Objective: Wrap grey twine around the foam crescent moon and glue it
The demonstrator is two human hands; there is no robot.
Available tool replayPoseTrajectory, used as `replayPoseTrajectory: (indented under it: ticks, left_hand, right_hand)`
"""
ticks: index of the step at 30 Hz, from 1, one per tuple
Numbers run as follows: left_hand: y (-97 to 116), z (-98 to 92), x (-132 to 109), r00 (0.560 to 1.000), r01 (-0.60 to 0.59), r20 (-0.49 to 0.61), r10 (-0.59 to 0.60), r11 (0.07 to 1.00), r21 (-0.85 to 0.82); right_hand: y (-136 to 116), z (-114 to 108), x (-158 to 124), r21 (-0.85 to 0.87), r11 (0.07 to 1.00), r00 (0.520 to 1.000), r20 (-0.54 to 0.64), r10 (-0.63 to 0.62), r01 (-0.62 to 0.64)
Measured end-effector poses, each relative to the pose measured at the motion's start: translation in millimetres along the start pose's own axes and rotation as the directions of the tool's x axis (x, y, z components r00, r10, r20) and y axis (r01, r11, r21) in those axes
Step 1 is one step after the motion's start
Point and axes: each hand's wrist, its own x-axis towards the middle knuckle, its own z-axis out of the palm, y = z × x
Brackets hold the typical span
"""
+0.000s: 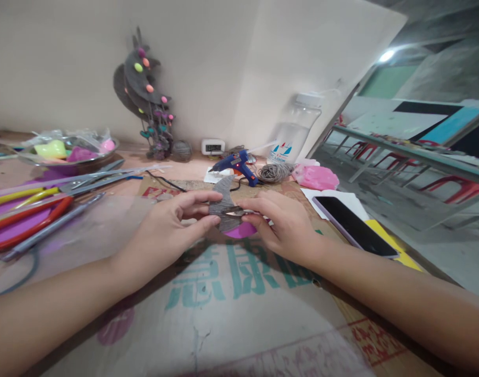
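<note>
Between my hands is a crescent-shaped piece wrapped in grey yarn (222,196), with a bare purple part (243,230) at its lower right. My left hand (172,222) pinches the wrapped piece at its left edge, thumb below and fingers above. My right hand (280,222) is closed at the right side, thumb and forefinger pressed together near a thin strip at the middle of the crescent. Whether that strip is yarn or the edge of the piece is too blurred to tell. Just behind, a blue hot glue gun (239,165) lies with a clear stick in it.
Scissors with red handles (62,214) and a bowl of coloured pieces (70,152) are on the left. A decorated grey moon ornament (141,89) leans at the wall. Right of centre are a grey yarn coil (276,173), a water bottle (296,128) and a phone (355,225).
</note>
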Motion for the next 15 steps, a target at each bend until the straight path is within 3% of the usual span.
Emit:
replayPoseTrajectory:
  ticks: [15]
  left_hand:
    - [-4.6, -2.0, 0.7, 1.0, 0.01, 0.013, -0.01, 0.998, 0.054]
  right_hand:
    - [-0.4, -0.1, 1.2, -0.09, 0.995, 0.999, -0.015, -0.051, 0.05]
